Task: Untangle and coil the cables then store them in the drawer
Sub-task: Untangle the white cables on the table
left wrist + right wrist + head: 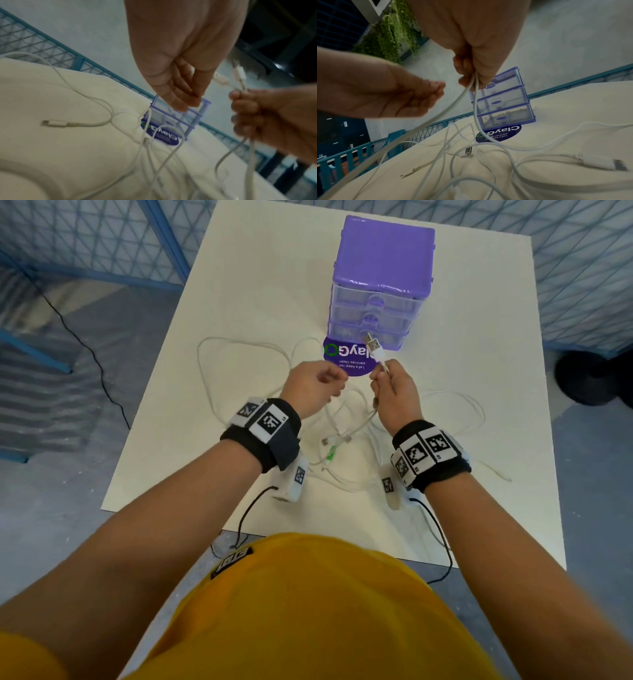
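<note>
1. In the centre of the head view, the right hand (394, 392) is fisted round two strands of white cable, the grip tight; two USB plug ends (375, 347) stick up above the fist, in front of the drawer unit.
2. The left hand (315, 386) hovers just beside it at centre frame, fingers loosely curled with the tips drawn together. No strand can be made out in that grip in the left wrist view (the fingers (181, 94) look bare), so it appears to hold nothing.
3. The rest of the white cables (346, 446) lie as a loose tangle on the white worktop (260, 285) below and between the wrists, with loops spreading to the left and right of the frame and several connectors lying among them, one with a green part (330, 455).
4. The purple three-drawer unit (380, 285) stands at the upper centre of the frame on a round purple sticker (342, 361); all three clear drawers look closed.
5. Judged from this, the step in hand is untangling: one cable's two ends seem gathered in the right hand, and nothing is coiled or stored yet.
6. The next move likely calls for the left hand to take the hanging strands below the fist and draw them free of the pile (gently, since crossings could tighten), before winding loops.
</note>
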A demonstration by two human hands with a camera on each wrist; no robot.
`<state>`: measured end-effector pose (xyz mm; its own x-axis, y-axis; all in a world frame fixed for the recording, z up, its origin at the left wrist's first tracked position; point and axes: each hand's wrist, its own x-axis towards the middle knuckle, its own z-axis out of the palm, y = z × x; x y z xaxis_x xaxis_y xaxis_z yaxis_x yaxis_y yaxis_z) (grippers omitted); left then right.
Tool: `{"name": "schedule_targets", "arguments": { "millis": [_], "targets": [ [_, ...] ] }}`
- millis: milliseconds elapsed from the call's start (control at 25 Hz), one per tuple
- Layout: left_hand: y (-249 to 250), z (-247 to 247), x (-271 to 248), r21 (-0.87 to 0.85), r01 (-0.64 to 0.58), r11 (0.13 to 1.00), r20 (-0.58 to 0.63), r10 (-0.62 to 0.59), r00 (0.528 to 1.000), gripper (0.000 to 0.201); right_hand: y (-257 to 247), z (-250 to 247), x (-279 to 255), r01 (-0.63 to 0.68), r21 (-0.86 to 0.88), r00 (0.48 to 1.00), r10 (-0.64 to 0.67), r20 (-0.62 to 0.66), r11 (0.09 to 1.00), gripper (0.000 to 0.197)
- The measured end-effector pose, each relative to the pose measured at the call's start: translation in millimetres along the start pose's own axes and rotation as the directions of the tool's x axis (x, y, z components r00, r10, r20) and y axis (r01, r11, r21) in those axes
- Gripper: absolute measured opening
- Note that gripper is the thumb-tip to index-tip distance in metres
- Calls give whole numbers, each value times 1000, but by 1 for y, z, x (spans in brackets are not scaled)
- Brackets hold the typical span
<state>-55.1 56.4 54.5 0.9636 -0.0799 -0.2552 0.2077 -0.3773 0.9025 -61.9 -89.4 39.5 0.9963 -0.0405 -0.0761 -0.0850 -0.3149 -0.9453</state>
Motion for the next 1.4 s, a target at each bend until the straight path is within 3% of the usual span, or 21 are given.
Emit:
{"name": "schedule_targets", "arguments": {
  "millis": [80, 160, 240, 480, 560, 640, 720, 760, 960, 1040, 1160, 1320, 1400],
  "targets": [
    [-21, 8, -3, 309, -62, 949, 118, 27, 993, 26, 4, 1, -6, -30, 43, 999, 31, -21, 999, 21],
    [-36, 17, -6, 546, -117, 829, 295, -59, 954, 35, 8, 0, -13, -57, 38, 998, 58, -34, 998, 21],
    [-45, 23, -7, 689, -172, 704, 386, -155, 909, 38, 14, -5, -19, -76, 12, 996, 77, -50, 997, 24],
    [-58, 27, -4, 816, -231, 529, 369, -171, 913, 29, 22, -19, -28, -122, -22, 989, 120, -83, 992, 35],
    [-55, 26, -2, 815, -193, 547, 295, -105, 950, 28, 22, -21, -30, -127, -14, 988, 125, -91, 992, 34],
    [-40, 23, -2, 678, -122, 725, 107, 66, 992, 27, 20, -22, -30, -112, 30, 987, 115, -108, 993, 34],
    [-22, 22, -4, 424, -151, 893, -67, 197, 978, 29, 15, -21, -30, -75, 57, 987, 82, -139, 996, 35],
    [-13, 22, -5, 314, -195, 929, -102, 237, 966, 29, 11, -20, -28, -52, 59, 986, 61, -154, 997, 35],
    [21, 30, -14, 83, -278, 957, -90, 285, 954, 26, -8, -12, -22, -2, 91, 992, 13, -124, 996, 33],
    [30, 34, -16, -85, -207, 975, -77, 200, 977, 26, -10, -6, -22, 1, 85, 997, 5, -71, 996, 30],
    [37, 41, -18, -366, -21, 930, -19, 15, 1000, 25, -8, -1, -23, 20, 35, 996, -17, -83, 999, 19],
    [38, 38, -19, -414, 46, 909, 79, -15, 997, 24, -5, -4, -17, 7, -7, 996, -7, -92, 1000, 28],
    [28, 29, -13, -341, 18, 940, 13, -14, 1000, 24, -5, -7, -17, -1, 8, 996, 2, -94, 1000, 35]
  ]
}}
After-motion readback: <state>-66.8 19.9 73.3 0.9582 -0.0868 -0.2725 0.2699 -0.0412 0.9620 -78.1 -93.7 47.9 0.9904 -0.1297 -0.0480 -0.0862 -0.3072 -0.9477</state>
